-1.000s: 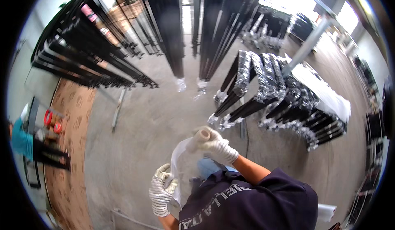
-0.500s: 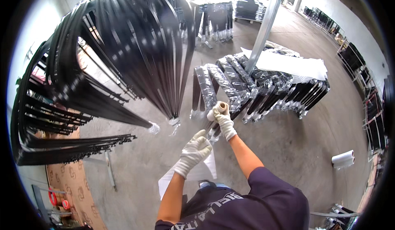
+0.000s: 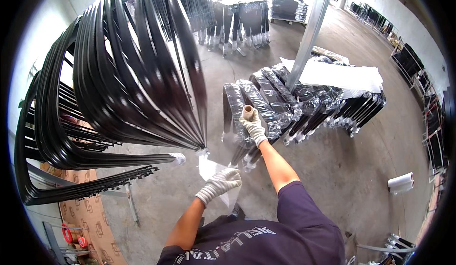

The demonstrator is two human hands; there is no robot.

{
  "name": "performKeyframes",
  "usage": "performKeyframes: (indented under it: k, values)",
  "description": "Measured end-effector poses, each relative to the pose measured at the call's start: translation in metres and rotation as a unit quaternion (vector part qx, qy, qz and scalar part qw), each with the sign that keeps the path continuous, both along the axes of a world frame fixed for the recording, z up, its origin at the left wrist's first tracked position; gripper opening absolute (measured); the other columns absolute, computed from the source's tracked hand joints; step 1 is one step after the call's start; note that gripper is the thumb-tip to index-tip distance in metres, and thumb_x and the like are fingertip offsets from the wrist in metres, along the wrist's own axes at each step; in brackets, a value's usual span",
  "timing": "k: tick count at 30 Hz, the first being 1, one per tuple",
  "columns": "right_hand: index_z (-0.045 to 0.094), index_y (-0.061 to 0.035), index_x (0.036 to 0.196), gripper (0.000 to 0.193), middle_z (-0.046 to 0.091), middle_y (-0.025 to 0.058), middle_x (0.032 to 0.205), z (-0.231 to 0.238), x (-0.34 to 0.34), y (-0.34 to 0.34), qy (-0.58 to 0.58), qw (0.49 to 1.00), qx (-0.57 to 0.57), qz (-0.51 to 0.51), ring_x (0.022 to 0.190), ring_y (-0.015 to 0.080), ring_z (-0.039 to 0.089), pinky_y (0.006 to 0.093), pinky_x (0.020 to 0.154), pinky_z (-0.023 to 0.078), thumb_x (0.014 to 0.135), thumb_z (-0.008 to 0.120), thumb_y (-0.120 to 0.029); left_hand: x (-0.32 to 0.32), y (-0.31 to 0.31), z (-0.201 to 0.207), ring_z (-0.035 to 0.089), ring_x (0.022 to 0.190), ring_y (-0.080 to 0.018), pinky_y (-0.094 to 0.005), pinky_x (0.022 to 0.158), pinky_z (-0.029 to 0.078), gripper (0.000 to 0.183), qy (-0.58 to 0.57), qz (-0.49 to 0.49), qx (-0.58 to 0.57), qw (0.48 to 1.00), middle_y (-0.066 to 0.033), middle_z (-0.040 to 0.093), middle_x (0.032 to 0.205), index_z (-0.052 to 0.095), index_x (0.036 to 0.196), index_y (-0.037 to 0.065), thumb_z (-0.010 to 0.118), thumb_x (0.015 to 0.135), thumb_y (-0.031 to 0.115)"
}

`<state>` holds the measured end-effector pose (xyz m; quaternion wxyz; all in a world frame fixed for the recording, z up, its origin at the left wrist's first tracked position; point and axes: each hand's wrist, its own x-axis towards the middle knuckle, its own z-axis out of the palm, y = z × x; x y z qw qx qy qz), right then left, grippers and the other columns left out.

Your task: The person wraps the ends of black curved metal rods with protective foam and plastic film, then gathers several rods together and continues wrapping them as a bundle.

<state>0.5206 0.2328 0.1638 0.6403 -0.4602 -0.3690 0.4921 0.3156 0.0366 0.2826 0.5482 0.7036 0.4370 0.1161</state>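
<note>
My right hand (image 3: 253, 126), in a pale work glove, is closed around a small roll of clear film (image 3: 247, 112) whose brown core points up. It is over the near end of a row of black frames wrapped in shiny film (image 3: 236, 104). Lower and to the left, my gloved left hand (image 3: 219, 185) is closed on a thin white sheet (image 3: 231, 197), which shows above and below the fingers. Beyond that hand, the ends of tall bent black tube frames (image 3: 142, 75) come together, with white wrapping (image 3: 202, 151) around the tips.
A grey metal post (image 3: 309, 37) rises among the wrapped frames, and white sheets (image 3: 332, 75) lie over their far part. White rolls (image 3: 401, 183) lie on the floor at right. Patterned cardboard (image 3: 88, 213) is at lower left. More wrapped frames (image 3: 247, 20) stand behind.
My right hand has lifted the roll slightly up and left. My left hand has lowered a little, and its fingers have closed on the white sheet. The black frames at left appear shifted.
</note>
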Motion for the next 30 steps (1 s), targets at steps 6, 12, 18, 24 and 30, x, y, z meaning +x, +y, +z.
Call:
performKeyframes:
  k: [6, 12, 18, 24, 30]
  values:
    - [0.036, -0.0044, 0.120, 0.052, 0.045, 0.0067, 0.111, 0.045, -0.014, -0.070, -0.064, 0.986, 0.114, -0.108, 0.103, 0.0159, 0.046, 0.0265, 0.089, 0.039, 0.070, 0.045, 0.009, -0.040, -0.012, 0.021, 0.050, 0.102, -0.0227, -0.0298, 0.087, 0.040, 0.046, 0.060, -0.054, 0.057, 0.995, -0.0135, 0.052, 0.112, 0.049, 0.115, 0.004, 0.059, 0.076, 0.026]
    - [0.047, -0.0077, 0.118, 0.055, 0.053, 0.0070, 0.112, 0.164, -0.127, -0.230, -0.259, 0.825, 0.119, 0.488, 0.102, 0.0150, 0.050, 0.0280, 0.084, 0.041, 0.071, 0.067, -0.028, -0.113, -0.043, 0.059, 0.055, 0.090, -0.0234, -0.0321, 0.079, 0.042, 0.042, 0.177, -0.223, 0.004, 0.959, -0.0110, 0.059, 0.093, 0.053, 0.104, 0.003, 0.062, 0.070, 0.027]
    - [0.047, -0.0015, 0.115, 0.055, 0.058, 0.0042, 0.095, 0.168, -0.250, -0.267, -0.317, 0.707, -0.003, 0.632, 0.091, 0.0111, 0.052, 0.0251, 0.082, 0.040, 0.070, 0.070, -0.022, -0.251, -0.103, 0.056, 0.056, 0.085, -0.0240, -0.0310, 0.075, 0.043, 0.043, 0.123, -0.102, 0.068, 0.985, -0.0117, 0.059, 0.089, 0.055, 0.103, 0.007, 0.066, 0.069, 0.030]
    - [0.056, -0.0042, 0.099, 0.026, 0.056, -0.0011, 0.086, 0.119, -0.351, -0.288, -0.113, 0.728, -0.018, 0.676, 0.082, 0.0077, 0.049, 0.0255, 0.077, 0.041, 0.078, 0.062, -0.017, -0.372, -0.159, 0.052, 0.058, 0.083, -0.0177, -0.0277, 0.073, 0.046, 0.040, 0.045, 0.163, 0.014, 0.985, -0.0114, 0.061, 0.089, 0.057, 0.098, 0.002, 0.070, 0.068, 0.024]
    - [0.047, -0.0073, 0.111, 0.041, 0.052, 0.0099, 0.109, 0.166, -0.410, -0.306, -0.306, 0.817, 0.116, 0.475, 0.103, 0.0226, 0.049, 0.0320, 0.087, 0.039, 0.077, 0.059, -0.026, -0.429, -0.182, 0.068, 0.057, 0.086, -0.0151, -0.0265, 0.074, 0.045, 0.030, 0.038, 0.207, 0.146, 0.967, -0.0095, 0.060, 0.096, 0.059, 0.094, 0.004, 0.069, 0.068, 0.016]
